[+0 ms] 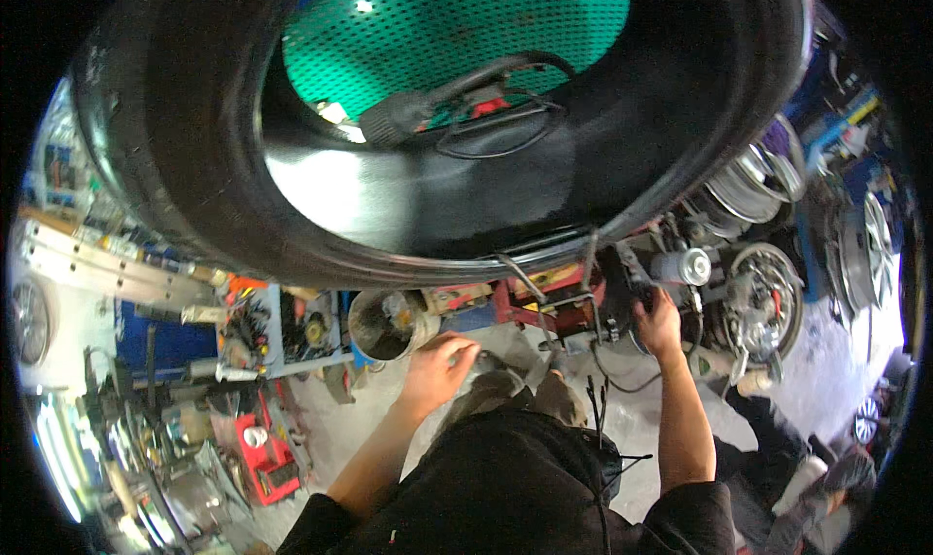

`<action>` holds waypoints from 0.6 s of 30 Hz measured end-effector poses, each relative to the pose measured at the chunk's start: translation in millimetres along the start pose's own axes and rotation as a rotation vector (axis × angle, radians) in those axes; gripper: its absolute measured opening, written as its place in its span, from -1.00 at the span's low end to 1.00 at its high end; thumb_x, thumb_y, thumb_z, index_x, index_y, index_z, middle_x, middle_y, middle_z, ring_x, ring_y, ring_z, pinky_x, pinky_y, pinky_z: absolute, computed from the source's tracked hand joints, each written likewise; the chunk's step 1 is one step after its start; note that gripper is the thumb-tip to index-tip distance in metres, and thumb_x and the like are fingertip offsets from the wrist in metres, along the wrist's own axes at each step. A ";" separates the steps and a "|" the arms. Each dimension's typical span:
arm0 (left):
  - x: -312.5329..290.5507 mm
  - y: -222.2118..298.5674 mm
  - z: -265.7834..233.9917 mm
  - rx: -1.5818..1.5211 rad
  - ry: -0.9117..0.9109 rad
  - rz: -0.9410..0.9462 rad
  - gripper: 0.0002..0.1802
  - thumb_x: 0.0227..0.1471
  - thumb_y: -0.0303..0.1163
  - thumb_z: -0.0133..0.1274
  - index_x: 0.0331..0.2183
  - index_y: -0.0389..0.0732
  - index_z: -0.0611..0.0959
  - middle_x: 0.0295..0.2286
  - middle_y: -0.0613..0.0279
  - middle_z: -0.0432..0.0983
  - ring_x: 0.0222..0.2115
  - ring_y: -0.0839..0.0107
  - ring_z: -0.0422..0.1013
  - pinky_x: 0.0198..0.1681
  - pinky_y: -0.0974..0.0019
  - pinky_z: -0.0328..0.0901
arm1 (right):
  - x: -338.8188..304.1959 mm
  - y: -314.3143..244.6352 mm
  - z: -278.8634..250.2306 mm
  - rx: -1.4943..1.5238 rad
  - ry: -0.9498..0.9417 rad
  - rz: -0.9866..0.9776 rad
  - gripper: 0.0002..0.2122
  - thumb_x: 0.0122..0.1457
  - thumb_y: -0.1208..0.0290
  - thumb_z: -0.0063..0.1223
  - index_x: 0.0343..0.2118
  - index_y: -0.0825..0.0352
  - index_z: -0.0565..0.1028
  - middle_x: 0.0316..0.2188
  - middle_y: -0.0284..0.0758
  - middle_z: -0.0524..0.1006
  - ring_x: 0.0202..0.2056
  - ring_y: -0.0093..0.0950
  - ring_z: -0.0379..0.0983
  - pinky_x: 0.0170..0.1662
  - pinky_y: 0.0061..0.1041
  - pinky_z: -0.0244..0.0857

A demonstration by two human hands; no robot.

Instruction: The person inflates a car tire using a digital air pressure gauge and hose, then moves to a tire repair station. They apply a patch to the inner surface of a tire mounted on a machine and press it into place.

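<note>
A large black tyre (175,156) fills the upper part of the view, its bright hollow inside facing me. Metal hooks (525,278) catch its lower rim. Inside it lies a black and red tool with a ribbed end (394,118) and a looped cable. My left hand (442,368) is below the tyre, beside a bucket (386,327), thumb and fingers pressed together; whatever they may hold is too small to see. My right hand (661,324) is closed round a dark, elongated thing (632,275) under the rim, partly hidden by fingers and shadow.
A silver-topped can (692,265) stands by my right hand. Metal wheels (763,302) are stacked to the right. Tool trays (253,327) and a red toolbox (267,458) lie left. A thin hose (622,390) loops below. Another person (807,487) is low at the right.
</note>
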State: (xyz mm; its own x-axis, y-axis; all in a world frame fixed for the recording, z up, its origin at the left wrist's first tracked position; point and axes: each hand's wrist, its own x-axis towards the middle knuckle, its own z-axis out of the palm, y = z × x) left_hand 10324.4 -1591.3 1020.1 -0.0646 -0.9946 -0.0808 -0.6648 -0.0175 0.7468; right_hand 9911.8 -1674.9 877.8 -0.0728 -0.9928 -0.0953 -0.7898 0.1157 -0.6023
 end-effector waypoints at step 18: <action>98.6 158.5 -216.2 0.308 1.383 0.697 -0.45 0.33 -0.26 -0.09 0.17 -0.50 0.38 0.08 -0.16 0.43 0.12 0.07 0.37 0.25 0.09 0.19 | 72.2 -267.8 -79.7 0.310 -0.447 -0.486 -0.62 0.33 0.07 0.02 -0.23 0.39 0.48 -0.43 0.10 0.57 -0.29 0.06 0.56 -0.21 -0.08 0.41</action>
State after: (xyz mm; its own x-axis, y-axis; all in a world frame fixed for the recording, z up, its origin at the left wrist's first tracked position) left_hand 10373.6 -1714.2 1273.2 0.1773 -0.1212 0.9767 -0.9266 0.3139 0.2072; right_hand 10069.6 -1780.1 1095.4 0.5502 -0.8343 -0.0352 -0.4561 -0.2650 -0.8495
